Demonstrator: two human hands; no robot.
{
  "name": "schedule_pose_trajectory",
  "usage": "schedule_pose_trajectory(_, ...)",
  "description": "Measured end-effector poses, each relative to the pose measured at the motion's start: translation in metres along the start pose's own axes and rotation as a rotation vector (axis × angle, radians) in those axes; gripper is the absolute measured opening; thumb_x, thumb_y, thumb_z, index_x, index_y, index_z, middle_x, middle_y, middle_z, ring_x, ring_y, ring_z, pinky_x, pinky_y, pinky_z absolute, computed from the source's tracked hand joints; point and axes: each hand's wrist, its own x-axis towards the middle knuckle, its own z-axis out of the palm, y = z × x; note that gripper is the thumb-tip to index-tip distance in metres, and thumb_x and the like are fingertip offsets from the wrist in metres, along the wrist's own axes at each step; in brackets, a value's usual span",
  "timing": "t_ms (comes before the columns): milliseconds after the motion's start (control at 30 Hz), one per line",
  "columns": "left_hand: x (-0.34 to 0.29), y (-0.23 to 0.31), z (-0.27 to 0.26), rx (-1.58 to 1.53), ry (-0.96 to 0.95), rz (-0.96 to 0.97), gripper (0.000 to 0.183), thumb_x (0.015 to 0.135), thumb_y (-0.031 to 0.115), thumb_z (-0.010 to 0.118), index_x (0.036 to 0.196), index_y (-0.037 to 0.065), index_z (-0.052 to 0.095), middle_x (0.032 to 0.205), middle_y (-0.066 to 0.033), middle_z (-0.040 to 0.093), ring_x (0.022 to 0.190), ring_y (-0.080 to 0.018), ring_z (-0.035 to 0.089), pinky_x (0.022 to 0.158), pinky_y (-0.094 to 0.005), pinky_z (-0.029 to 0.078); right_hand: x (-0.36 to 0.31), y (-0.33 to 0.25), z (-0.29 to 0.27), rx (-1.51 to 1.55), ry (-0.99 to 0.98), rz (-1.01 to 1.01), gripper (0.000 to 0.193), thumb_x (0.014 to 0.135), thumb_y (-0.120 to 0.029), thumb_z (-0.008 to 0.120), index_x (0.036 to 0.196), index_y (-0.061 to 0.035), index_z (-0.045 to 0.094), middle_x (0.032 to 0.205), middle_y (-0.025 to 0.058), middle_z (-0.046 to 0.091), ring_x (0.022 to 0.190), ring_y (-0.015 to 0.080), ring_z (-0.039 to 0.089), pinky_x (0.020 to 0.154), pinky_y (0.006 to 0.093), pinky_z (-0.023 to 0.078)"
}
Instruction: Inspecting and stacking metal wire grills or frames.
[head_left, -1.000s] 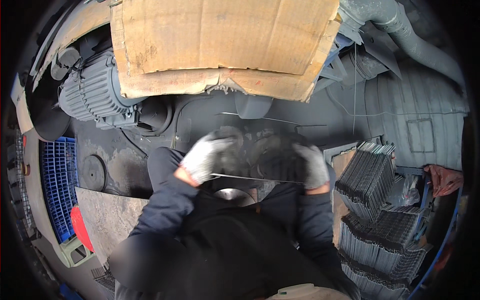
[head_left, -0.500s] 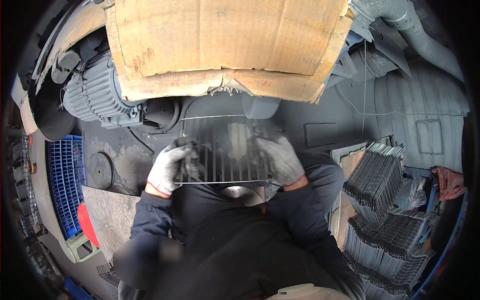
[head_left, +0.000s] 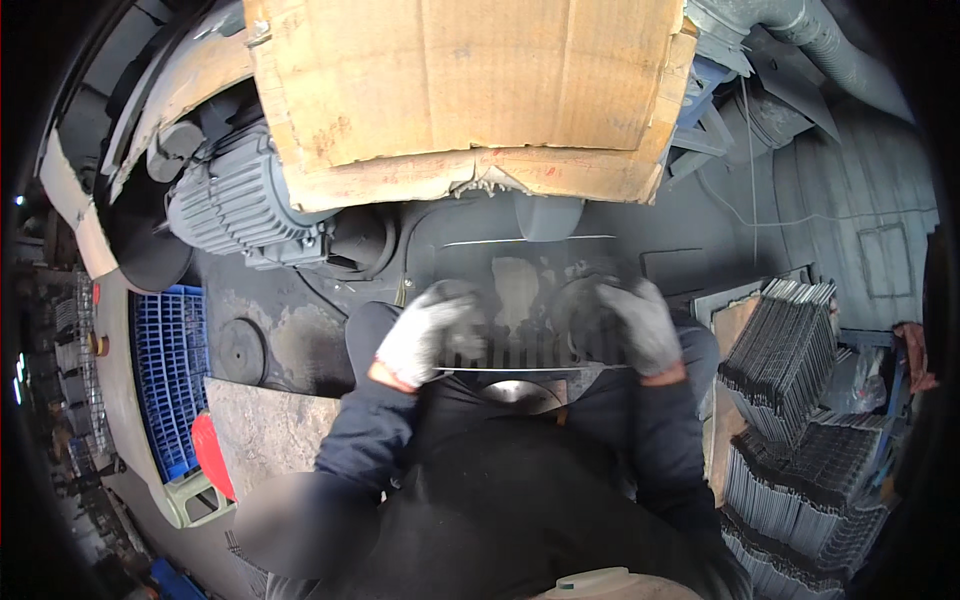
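In front of me, above my thighs, is a wire rack with bright bars along its near and far edges; its thinner cross wires are smeared by motion. My left hand, in a white knit glove blackened at the fingers, is closed round the rack's left side. On its right side my right hand, in a matching glove, grips it too, the fingertips dark and blurred. A grey rounded machine part juts from beneath a cardboard sheet, close to the rack's far edge.
A grey ribbed motor stands at the far left. Stacked wire racks rise on my right, with more racks below. A blue plastic crate and a worn board lie on my left. A duct runs at the far right.
Both hands and the wire rack have shifted right, partly because the whole view has shifted. Both hands keep their hold on the rack's sides.
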Motion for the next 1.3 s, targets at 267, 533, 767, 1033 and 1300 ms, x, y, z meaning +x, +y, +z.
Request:
schedule_pose_trajectory(267,-0.15,0.03,-0.096,0.302,0.428,0.471,0.026,0.098,0.003,0.071,0.124,0.001,0.067,0.108,-0.0041,0.074,0.089,-0.0125,0.069,0.084,-0.028,0.056,0.009,0.066,0.117,-0.29,-0.444,-0.046,0.038,0.105,-0.013,0.07,0.139,-0.0023,0.057,0.114,0.0099,0.071,0.096,0.0185,0.069,0.087,0.0359,0.057)
schedule_pose_trajectory(533,-0.172,0.041,-0.01,1.194,0.199,0.778,0.025,0.092,0.02,0.083,0.107,0.002,0.074,0.093,-0.0128,0.076,0.081,-0.0257,0.074,0.077,-0.0352,0.058,-0.062,0.005,0.101,-0.858,0.318,-1.056,0.07,0.086,-0.023,0.092,0.145,-0.004,0.059,0.139,0.02,0.062,0.12,0.034,0.069,0.097,0.0437,0.058)
schedule_pose_trajectory(767,-0.146,0.035,0.052,1.281,0.343,1.546,0.042,0.079,0.015,0.09,0.116,0.005,0.073,0.11,-0.0134,0.074,0.104,-0.0361,0.07,0.097,-0.0457,0.054,-0.099,0.021,0.073,-0.546,-0.033,-0.615,0.031,0.094,-0.008,0.081,0.123,-0.0015,0.072,0.113,0.0089,0.077,0.104,0.0223,0.073,0.093,0.0376,0.059)
schedule_pose_trajectory(1033,-0.111,-0.031,0.057,-0.089,-0.009,0.686,0.053,0.098,0.006,0.078,0.143,-0.001,0.051,0.129,-0.0147,0.068,0.117,-0.0199,0.066,0.099,-0.0321,0.056,-0.101,0.055,0.083,0.498,0.087,-0.489,0.029,0.106,-0.002,0.065,0.134,-0.0055,0.063,0.127,0.009,0.07,0.118,0.0247,0.067,0.098,0.0432,0.06)
schedule_pose_trajectory(1300,-0.095,-0.03,0.023,-0.027,0.226,0.633,0.011,0.106,0.01,0.068,0.11,0.004,0.06,0.077,-0.0052,0.066,0.058,-0.0157,0.063,0.058,-0.0296,0.054,-0.08,0.062,0.031,0.446,0.434,-0.595,0.047,0.105,-0.006,0.068,0.151,-0.0093,0.056,0.146,0.0114,0.061,0.117,0.0247,0.066,0.095,0.0429,0.061)
